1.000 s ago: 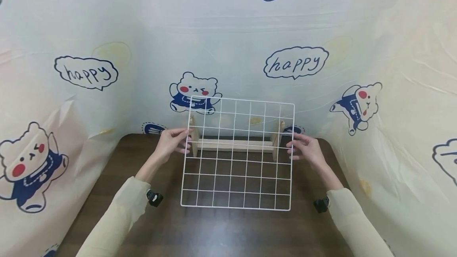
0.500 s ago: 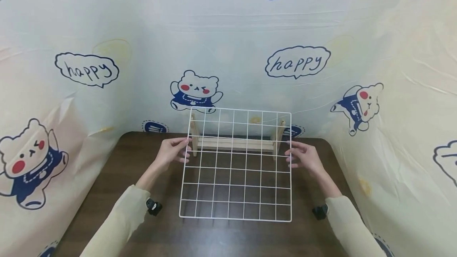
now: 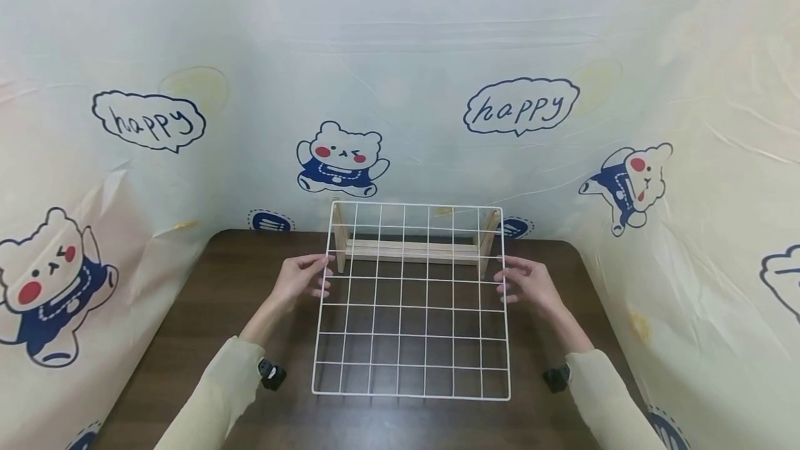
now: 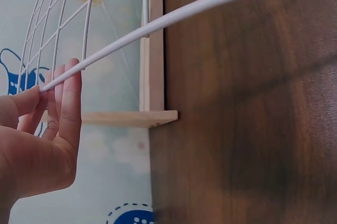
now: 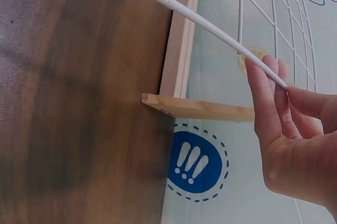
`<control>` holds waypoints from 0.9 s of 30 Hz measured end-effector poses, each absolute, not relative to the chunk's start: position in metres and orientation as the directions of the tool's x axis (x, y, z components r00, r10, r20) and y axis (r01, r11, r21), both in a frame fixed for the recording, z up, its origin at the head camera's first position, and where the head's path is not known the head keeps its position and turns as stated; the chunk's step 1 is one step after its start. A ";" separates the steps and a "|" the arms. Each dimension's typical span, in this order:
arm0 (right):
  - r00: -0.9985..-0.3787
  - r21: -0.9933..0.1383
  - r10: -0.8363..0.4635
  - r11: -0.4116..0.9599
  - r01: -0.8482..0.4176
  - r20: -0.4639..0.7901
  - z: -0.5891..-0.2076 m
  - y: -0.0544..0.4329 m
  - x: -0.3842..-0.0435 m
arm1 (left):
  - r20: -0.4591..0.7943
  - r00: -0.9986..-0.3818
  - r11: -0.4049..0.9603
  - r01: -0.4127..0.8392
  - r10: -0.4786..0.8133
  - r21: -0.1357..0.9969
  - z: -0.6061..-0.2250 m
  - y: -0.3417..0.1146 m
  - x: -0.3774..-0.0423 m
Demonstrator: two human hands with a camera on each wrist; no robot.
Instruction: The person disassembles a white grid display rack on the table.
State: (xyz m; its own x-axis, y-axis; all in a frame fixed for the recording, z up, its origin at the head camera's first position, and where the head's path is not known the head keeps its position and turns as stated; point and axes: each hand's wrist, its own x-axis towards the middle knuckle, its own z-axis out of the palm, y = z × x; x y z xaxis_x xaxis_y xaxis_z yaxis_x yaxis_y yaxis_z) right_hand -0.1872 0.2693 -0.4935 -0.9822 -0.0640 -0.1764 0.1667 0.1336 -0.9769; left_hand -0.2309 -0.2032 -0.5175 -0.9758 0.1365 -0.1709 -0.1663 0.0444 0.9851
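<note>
A white wire grid panel [image 3: 411,396] is held tilted in front of a pale wooden stand [image 3: 390,246] in the head view, its far edge level with the tops of the stand's two uprights. Whether it touches them I cannot tell. My left hand [image 3: 300,280] pinches the grid's left side rod between thumb and fingers. On the opposite rod, my right hand [image 3: 528,283] has a matching pinch. Both wrist views show the thumb on one side of the rod and fingers on the other; a wooden upright [image 4: 126,118] appears beyond the left hand.
The stand is at the back of a dark brown wooden table [image 3: 212,283]. Behind and on both sides hangs a pale printed curtain [image 3: 400,89] with bears and speech bubbles. A small black camera [image 3: 272,375] sits at each wrist.
Both hands have brought the grid down and nearer to me. Its far edge has dropped from above the stand to about the tops of the uprights. Both pinches persist.
</note>
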 end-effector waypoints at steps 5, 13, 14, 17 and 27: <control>-0.979 -0.974 -0.056 0.127 0.189 -0.197 -0.501 0.264 -0.184 | -0.189 -0.974 0.048 -0.185 0.127 0.982 -0.526 -0.206 -0.229; -0.973 -0.966 -0.036 0.136 0.222 -0.229 -0.513 0.259 -0.178 | -0.221 -0.967 0.041 -0.218 0.129 0.975 -0.532 -0.207 -0.226; -0.973 -0.965 -0.038 0.138 0.222 -0.230 -0.514 0.259 -0.178 | -0.226 -0.966 0.040 -0.223 0.129 0.974 -0.533 -0.207 -0.225; -0.972 -0.965 -0.044 0.141 0.221 -0.229 -0.516 0.260 -0.176 | -0.244 -0.962 0.035 -0.242 0.121 0.970 -0.534 -0.207 -0.224; -0.969 -0.960 -0.022 0.138 0.241 -0.247 -0.525 0.263 -0.171 | -0.254 -0.959 0.044 -0.250 0.129 0.967 -0.543 -0.198 -0.220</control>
State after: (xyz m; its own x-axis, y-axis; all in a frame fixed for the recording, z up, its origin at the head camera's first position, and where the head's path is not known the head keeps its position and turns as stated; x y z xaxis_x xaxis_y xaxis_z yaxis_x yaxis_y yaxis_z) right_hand -0.1714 0.2634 -0.5251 -0.9688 -0.0222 -0.2468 0.2415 0.1385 -0.9605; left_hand -0.2203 -0.1983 -0.5434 -0.9587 0.1288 -0.2537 -0.2500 0.0444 0.9672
